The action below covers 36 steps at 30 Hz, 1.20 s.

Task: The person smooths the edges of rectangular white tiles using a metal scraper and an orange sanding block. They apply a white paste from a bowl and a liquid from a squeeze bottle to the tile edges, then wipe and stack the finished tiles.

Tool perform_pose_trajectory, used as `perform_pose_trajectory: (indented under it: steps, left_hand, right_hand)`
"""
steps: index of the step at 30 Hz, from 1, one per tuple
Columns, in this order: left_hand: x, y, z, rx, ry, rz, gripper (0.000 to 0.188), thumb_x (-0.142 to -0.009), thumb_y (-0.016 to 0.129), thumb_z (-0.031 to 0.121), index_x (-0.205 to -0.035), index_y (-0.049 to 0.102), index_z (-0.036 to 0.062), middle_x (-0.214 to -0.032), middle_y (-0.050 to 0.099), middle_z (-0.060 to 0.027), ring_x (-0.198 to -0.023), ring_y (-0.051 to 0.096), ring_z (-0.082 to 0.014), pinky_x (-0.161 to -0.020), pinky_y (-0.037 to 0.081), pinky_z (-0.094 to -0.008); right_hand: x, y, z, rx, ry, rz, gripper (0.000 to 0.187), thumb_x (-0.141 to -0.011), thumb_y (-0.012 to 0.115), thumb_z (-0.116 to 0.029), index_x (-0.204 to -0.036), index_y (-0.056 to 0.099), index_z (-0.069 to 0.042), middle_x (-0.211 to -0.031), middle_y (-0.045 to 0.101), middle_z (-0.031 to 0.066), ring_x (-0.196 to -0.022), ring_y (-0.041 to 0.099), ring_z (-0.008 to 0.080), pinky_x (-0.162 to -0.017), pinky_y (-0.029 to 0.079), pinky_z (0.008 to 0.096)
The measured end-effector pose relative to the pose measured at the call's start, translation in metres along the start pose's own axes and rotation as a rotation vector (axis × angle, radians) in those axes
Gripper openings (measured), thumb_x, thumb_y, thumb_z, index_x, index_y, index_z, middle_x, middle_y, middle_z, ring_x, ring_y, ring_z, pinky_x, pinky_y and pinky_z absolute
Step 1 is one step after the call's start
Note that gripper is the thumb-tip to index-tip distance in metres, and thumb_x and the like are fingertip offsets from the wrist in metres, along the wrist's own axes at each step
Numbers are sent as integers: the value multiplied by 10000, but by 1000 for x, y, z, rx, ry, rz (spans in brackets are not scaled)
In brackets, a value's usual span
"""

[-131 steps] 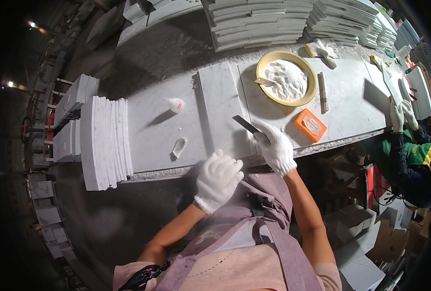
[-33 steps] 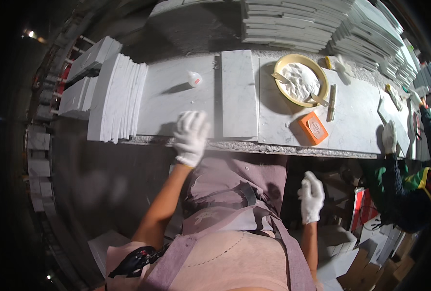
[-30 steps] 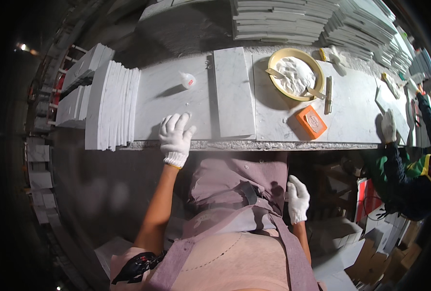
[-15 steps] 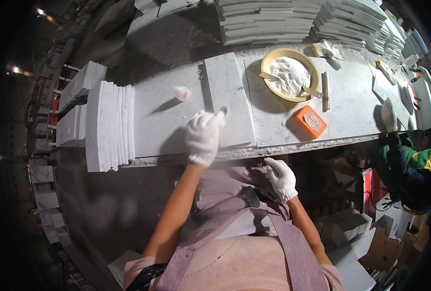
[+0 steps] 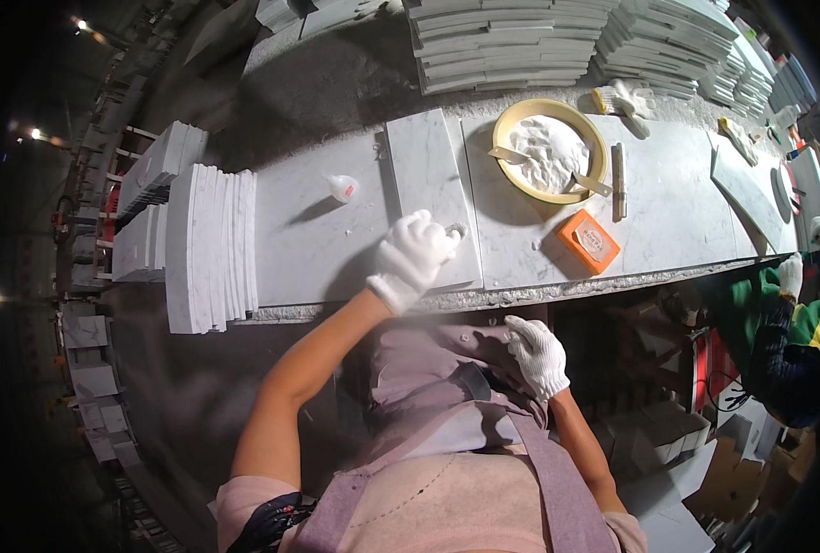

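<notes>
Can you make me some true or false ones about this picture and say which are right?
1. The left hand is over the narrow slab. True.
2. The bowl is to the right of the little bottle. True.
3. The bowl is blue. False: it is yellow.
4. The right hand is inside the bowl. False: the right hand is down by the apron.
5. Both hands wear white gloves. True.

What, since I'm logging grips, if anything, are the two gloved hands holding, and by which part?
Nothing shows in the right hand. The left hand is over the narrow white slab; whether it grips anything cannot be told.
</notes>
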<state>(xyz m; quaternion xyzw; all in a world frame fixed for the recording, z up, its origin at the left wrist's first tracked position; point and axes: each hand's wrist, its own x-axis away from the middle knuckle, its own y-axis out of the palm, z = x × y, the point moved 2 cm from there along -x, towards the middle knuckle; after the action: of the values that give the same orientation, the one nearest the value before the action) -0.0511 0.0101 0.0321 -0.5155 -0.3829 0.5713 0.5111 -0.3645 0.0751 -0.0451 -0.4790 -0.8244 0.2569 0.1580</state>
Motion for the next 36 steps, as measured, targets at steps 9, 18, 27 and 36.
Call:
perform_pose_trajectory:
  steps: [9,18,27,36]
  left_hand:
    - [8,-10,2,-70,108,-23,134,-945,704,274,-833,740,213,-795,643,-35,-811,647,-260,-675,534,-448]
    - [5,2,-5,-115,277,86,147,-927,714,261,-800,741,193,-748,621,-26,-795,631,-267,-813,539,-452]
    - [-4,-2,17,119,506,163,166,-896,729,182,-738,680,161,-696,589,-70,-713,625,-265,-591,494,-453]
    - [-14,10,2,-13,307,9,273,-930,715,363,-738,740,170,-823,693,-67,-855,679,-264,-679,583,-426]
  right_hand:
    - [8,-25,2,-44,87,-52,297,-976,706,-129,-1267,761,-107,-1069,746,130,-922,740,311,-815,596,376]
    - [1,-33,-9,-89,54,-57,301,-992,696,-101,-1287,753,-83,-1069,753,123,-925,742,263,-835,586,350]
    - [-9,-24,-15,-305,45,14,298,-1033,682,-62,-1326,731,-38,-977,704,56,-742,686,105,-674,564,257]
    - [-20,-21,-12,-409,60,28,301,-1048,675,-76,-1342,717,-25,-1011,689,50,-757,685,100,-674,568,246]
